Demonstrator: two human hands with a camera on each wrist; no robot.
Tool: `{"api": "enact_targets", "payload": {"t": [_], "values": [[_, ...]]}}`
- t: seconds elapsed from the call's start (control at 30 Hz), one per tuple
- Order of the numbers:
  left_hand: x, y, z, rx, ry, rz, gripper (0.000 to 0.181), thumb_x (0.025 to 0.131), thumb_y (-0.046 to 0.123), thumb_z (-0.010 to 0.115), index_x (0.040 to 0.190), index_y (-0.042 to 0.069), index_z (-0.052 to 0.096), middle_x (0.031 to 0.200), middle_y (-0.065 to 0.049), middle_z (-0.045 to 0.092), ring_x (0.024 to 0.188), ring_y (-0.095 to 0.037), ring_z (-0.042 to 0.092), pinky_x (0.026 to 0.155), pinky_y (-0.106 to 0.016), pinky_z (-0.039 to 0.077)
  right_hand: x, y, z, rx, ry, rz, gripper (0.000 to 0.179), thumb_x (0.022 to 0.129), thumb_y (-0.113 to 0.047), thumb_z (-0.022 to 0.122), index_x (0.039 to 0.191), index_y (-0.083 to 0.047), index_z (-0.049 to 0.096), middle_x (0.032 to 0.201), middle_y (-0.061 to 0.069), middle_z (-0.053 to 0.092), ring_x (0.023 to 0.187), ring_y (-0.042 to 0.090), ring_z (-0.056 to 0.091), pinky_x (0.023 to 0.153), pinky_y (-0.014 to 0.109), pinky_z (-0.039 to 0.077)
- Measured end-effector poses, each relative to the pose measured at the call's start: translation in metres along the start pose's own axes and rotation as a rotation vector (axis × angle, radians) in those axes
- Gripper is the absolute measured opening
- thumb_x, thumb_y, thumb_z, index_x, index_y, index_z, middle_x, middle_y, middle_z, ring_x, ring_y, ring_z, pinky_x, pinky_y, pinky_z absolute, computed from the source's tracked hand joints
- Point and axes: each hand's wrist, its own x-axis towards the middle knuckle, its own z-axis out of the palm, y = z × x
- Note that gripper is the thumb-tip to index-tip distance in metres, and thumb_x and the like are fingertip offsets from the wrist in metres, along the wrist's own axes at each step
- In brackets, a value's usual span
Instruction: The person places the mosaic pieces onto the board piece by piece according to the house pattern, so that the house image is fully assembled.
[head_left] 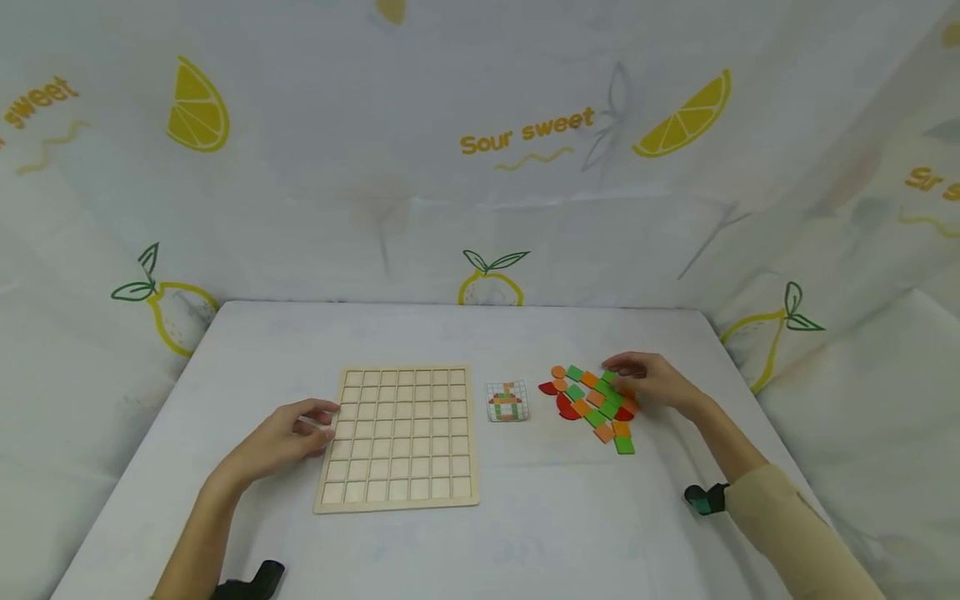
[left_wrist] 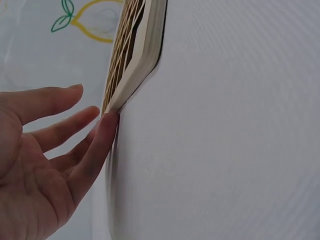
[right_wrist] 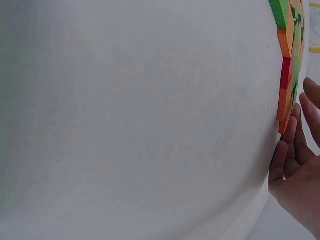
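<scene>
A pale wooden board [head_left: 396,505] with a grid of square cells lies flat on the table, its cells holding no tiles. My left hand [head_left: 273,442] is at the board's left edge, fingers loosely bent; in the left wrist view a fingertip touches the board's corner [left_wrist: 150,45] while the thumb stays apart. To the right lies a loose cluster of green, orange and red tiles [head_left: 609,408], some square, some rounded. Over its right side is my right hand [head_left: 656,382]. Seen from the right wrist, its fingertips touch the outer orange tiles [right_wrist: 283,100], thumb held away.
Between board and tiles lies a small card [head_left: 507,402] printed with a gridded coloured pattern. White cloth covers the table [head_left: 525,533], and a lemon-print curtain [head_left: 337,167] hangs behind it. Dark devices [head_left: 705,498] are worn near both wrists.
</scene>
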Motion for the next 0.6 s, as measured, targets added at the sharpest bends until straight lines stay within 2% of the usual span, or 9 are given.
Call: {"api": "enact_targets", "payload": {"t": [0.23, 0.37, 0.6], "values": [[-0.001, -0.003, 0.004, 0.076, 0.067, -0.007, 0.055, 0.095, 0.011, 0.077, 0.145, -0.005, 0.06, 0.137, -0.027, 0.065, 0.103, -0.019, 0.072, 0.079, -0.025, 0.06, 0.012, 0.005, -0.007, 0.008, -0.084, 0.034, 0.04, 0.102, -0.02, 0.075, 0.139, -0.005, 0.07, 0.128, 0.016, 0.07, 0.113, 0.025, 0.059, 0.088, 0.018, 0.052], [-0.002, -0.005, 0.006, 0.126, 0.094, -0.004, 0.056, 0.094, 0.012, 0.08, 0.145, -0.003, 0.061, 0.139, -0.025, 0.067, 0.105, -0.019, 0.072, 0.081, -0.024, 0.055, 0.015, 0.007, -0.01, 0.015, -0.095, 0.044, 0.039, 0.101, -0.018, 0.076, 0.137, -0.004, 0.071, 0.122, 0.014, 0.071, 0.11, 0.026, 0.059, 0.086, 0.018, 0.053], [-0.006, -0.005, 0.008, 0.133, 0.108, 0.002, 0.058, 0.093, 0.011, 0.082, 0.146, 0.0, 0.061, 0.145, -0.021, 0.066, 0.112, -0.022, 0.072, 0.086, -0.023, 0.054, 0.016, 0.009, -0.013, 0.034, -0.107, 0.062, 0.041, 0.099, -0.018, 0.079, 0.136, -0.003, 0.071, 0.118, 0.013, 0.069, 0.109, 0.025, 0.059, 0.086, 0.019, 0.053]]}}
